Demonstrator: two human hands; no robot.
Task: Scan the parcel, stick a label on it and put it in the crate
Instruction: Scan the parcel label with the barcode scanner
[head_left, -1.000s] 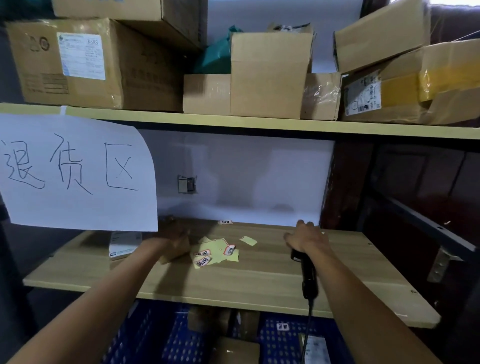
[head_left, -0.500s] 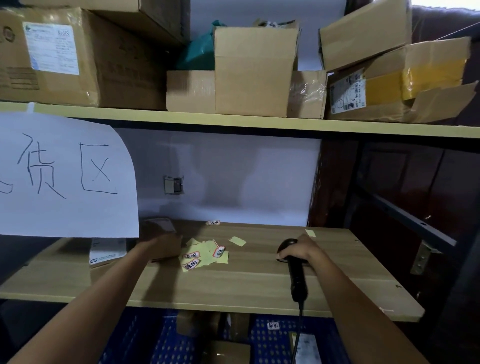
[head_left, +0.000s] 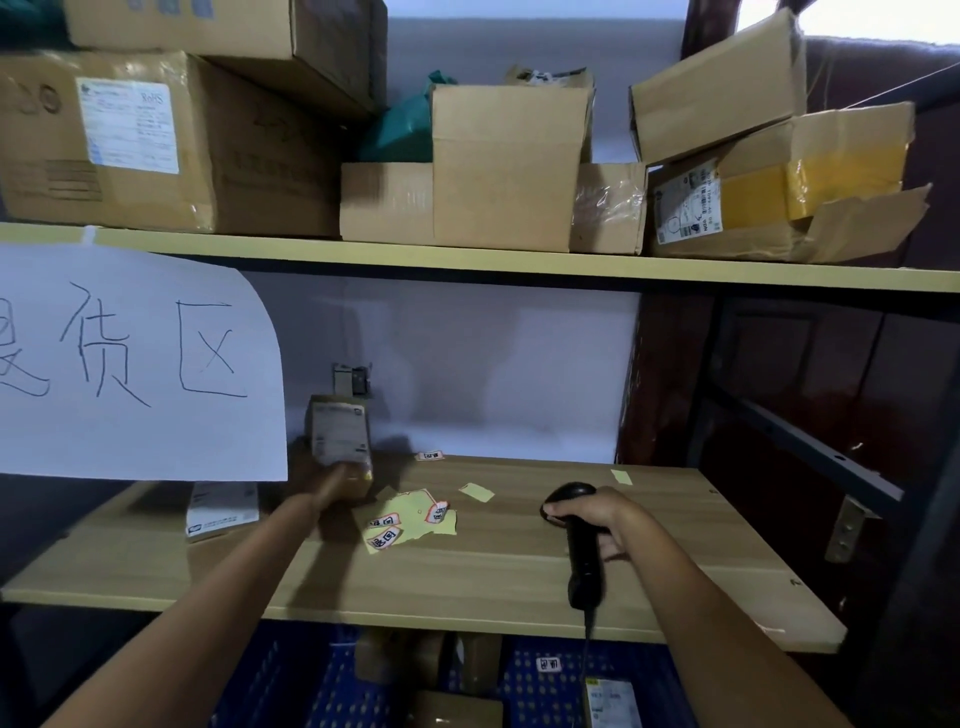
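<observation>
The parcel (head_left: 340, 441) is a small brown cardboard box, held upright above the left rear of the wooden shelf (head_left: 467, 571), with a white printed shipping slip on its facing side. The scanner (head_left: 579, 540) is black, corded and handheld, its head raised near the shelf's right side. The label sheet (head_left: 410, 519) lies flat mid-shelf: yellow backing carrying red-bordered white stickers. The blue perforated crate (head_left: 530, 686) sits below the shelf, holding several parcels.

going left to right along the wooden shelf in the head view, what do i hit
flat parcel with white label → small parcel held up in the left hand → yellow label sheet → loose yellow scrap → scanner gripped by the right hand
</observation>
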